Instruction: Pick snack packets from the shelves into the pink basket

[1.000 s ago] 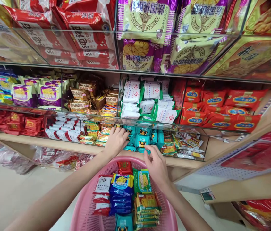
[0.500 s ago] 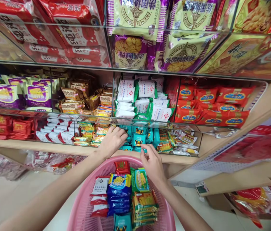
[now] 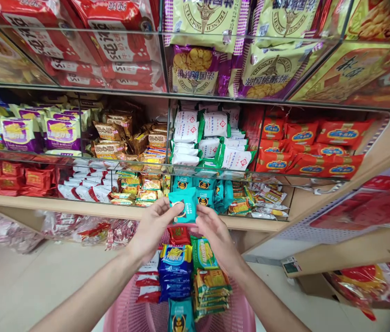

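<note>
My left hand (image 3: pixel 153 226) pinches a shiny, rectangular teal plastic packet (image 3: pixel 189 206) between thumb and fingers, above the far rim of the pink perforated plastic basket (image 3: pixel 125 303) and before the front edge of the pale wooden shelf (image 3: pixel 77 206). My right hand (image 3: pixel 215 228), fingers loosely curled, is at the packet's right edge; I cannot tell whether it grips. Another teal packet (image 3: pixel 181 311) lies inside the basket.
</note>
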A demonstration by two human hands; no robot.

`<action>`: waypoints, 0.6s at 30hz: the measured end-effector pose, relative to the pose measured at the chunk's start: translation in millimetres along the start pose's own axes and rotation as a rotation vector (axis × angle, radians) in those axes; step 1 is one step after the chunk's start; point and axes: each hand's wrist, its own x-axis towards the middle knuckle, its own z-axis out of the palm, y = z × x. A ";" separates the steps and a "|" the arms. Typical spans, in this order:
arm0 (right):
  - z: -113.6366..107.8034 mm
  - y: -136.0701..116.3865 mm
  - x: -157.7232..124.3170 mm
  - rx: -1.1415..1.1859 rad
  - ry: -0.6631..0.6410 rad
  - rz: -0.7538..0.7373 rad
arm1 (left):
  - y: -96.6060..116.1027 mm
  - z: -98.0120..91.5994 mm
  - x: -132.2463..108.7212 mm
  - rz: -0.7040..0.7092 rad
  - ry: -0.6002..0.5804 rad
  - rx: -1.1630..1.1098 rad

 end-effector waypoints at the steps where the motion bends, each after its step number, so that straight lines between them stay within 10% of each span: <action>1: 2.9 -3.3 -4.3 0.047 -0.039 0.023 | -1.8 4.5 -8.5 -0.076 -0.005 -0.107; 7: 4.6 -10.5 -20.4 -0.013 -0.115 0.125 | -12.1 -1.2 -47.7 -0.245 -0.005 -0.183; 15: -8.6 13.0 -43.3 -0.320 -0.602 0.370 | -34.4 -41.3 -86.8 -0.556 -0.331 0.010; 18: -5.2 13.1 -55.8 -0.622 -0.531 0.400 | -64.8 -44.9 -106.6 -0.681 -0.282 -0.014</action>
